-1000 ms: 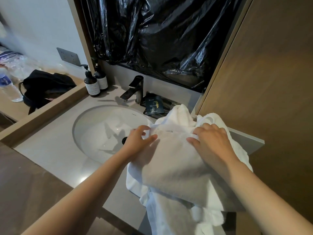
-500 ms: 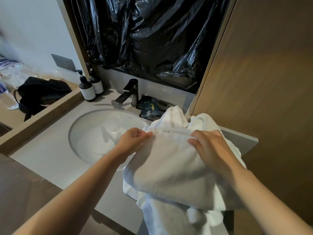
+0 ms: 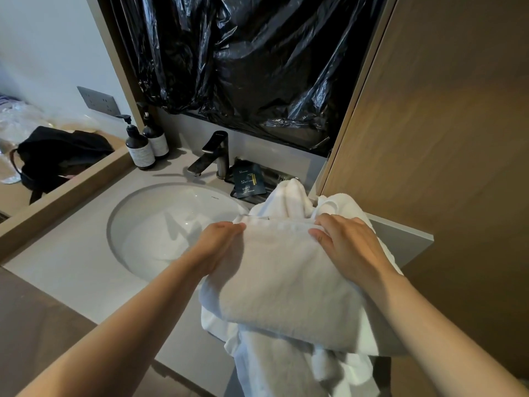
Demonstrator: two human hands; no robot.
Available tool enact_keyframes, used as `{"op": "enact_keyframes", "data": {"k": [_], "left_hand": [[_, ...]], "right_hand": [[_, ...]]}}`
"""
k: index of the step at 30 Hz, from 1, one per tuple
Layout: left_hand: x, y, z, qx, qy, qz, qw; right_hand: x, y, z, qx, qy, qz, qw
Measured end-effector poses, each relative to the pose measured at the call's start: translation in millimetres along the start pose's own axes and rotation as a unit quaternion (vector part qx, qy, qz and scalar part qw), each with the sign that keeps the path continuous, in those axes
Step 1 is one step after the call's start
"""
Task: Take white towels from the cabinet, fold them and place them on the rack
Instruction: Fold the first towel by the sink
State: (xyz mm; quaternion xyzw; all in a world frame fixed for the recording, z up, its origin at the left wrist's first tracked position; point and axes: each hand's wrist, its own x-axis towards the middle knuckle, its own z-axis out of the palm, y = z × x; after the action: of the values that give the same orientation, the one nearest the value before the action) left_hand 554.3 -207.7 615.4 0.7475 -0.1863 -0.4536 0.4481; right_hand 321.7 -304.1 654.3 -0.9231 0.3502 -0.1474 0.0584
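Your left hand (image 3: 220, 247) and right hand (image 3: 347, 249) each pinch in their grip the far edge of the folded white terry towel (image 3: 286, 290). It lies just right of the round white sink (image 3: 154, 239).

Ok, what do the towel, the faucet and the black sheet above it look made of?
Towel: white terry cloth, probably cotton; matte, fuzzy nap. Faucet: metal, dark brushed finish, soft sheen. Black sheet: thin plastic film; glossy, crinkled, sharp highlights.
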Motion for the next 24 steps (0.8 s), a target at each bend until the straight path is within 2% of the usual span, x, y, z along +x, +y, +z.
{"op": "enact_keyframes", "data": {"k": [4,7,9,13,15,17,19,21,22,24], "left_hand": [[0.8,2.4,6.6,0.008,-0.010,-0.052,0.999],[2.6,3.8,10.2,-0.006,-0.010,-0.053,0.998],[3.2,2.4,11.1,-0.012,0.005,-0.025,1.000],[1.0,-5.3,10.8,0.038,0.070,0.095,0.992],[-2.0,-6.8,7.3,0.067,0.099,0.152,0.981],[-5.5,-3.6,2.5,0.045,0.109,0.167,0.979],[-8.3,4.6,-5.3,-0.006,0.068,0.118,0.991],[-13.9,16.0,-13.4,-0.029,-0.027,0.046,0.998],[-17.5,21.0,-16.8,-0.023,-0.064,0.032,0.997],[-23.0,29.8,-19.0,-0.014,-0.072,0.070,0.995]], "right_hand": [[-6.0,10.7,-1.1,-0.024,0.006,0.037,0.999],[-8.5,19.6,-0.4,-0.078,0.012,0.093,0.993],[-7.6,20.8,0.6,-0.103,0.023,0.107,0.989],[-11.4,27.2,2.2,-0.038,0.053,0.110,0.992],[-19.6,38.0,2.0,-0.016,0.029,0.087,0.996],[-27.3,47.0,-1.0,-0.002,-0.005,0.078,0.997],[-30.6,50.2,-4.4,0.008,-0.034,0.084,0.996],[-30.8,48.2,-7.0,0.018,-0.046,0.093,0.994],[-30.9,46.5,-8.8,0.014,-0.049,0.094,0.994],[-32.6,44.9,-13.8,-0.018,-0.052,0.085,0.995]]}}
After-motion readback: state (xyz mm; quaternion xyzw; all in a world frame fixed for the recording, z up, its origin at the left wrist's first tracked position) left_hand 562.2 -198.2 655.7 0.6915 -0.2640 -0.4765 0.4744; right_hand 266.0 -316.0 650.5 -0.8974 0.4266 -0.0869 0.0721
